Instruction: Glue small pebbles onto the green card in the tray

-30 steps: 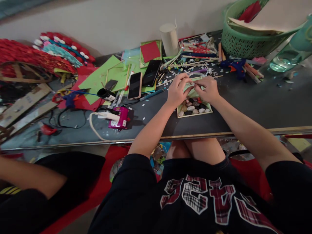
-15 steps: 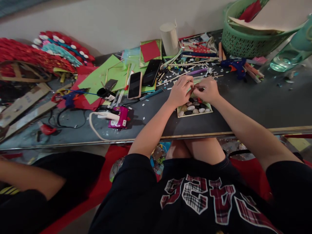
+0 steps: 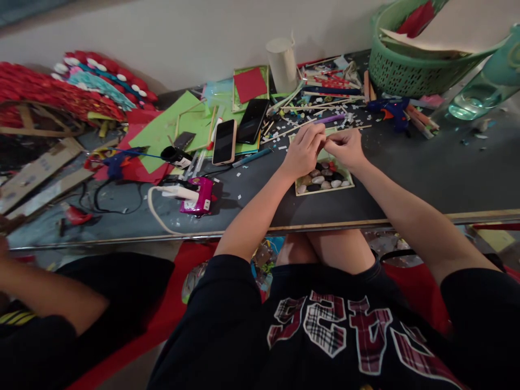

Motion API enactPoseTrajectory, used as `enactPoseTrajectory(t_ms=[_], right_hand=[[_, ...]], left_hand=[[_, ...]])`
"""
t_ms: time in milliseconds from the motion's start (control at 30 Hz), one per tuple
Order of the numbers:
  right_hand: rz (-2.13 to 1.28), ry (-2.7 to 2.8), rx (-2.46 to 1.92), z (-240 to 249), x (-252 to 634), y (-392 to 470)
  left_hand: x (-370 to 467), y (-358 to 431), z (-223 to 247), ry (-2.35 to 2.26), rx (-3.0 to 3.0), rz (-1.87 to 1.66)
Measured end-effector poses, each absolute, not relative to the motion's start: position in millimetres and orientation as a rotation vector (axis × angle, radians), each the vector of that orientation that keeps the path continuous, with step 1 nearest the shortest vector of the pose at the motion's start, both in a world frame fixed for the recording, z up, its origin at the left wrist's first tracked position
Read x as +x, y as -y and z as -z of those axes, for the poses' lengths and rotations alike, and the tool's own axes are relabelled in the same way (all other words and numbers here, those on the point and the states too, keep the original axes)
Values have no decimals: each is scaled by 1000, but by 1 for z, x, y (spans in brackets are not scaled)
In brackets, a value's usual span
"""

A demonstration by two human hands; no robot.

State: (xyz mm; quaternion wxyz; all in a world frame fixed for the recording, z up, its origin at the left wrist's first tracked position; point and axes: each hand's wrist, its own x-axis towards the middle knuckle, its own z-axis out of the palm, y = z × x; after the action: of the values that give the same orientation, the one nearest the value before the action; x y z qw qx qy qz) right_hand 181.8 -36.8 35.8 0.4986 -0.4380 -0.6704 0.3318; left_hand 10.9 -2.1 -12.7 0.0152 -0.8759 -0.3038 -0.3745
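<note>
Pebbles (image 3: 325, 185) lie within a shallow frame (image 3: 320, 191), at 2 o'clock from my view's centre. They crowd its near end; I judge that part done. Left hand (image 3: 303, 147) at their 11 o'clock, right hand (image 3: 347, 148) at 1: fingertips bunched close together, grip contents I cannot tell. Far end partly hidden, so what remains is uncertain.
</note>
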Motion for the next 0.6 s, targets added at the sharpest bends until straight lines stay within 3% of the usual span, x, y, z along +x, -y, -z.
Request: enactPoseTrajectory(t_ms=[600], right_hand=[[-764, 1614, -1158, -37, 175, 39]], left_hand=[[16, 12, 7, 1082, -2730, 1377]])
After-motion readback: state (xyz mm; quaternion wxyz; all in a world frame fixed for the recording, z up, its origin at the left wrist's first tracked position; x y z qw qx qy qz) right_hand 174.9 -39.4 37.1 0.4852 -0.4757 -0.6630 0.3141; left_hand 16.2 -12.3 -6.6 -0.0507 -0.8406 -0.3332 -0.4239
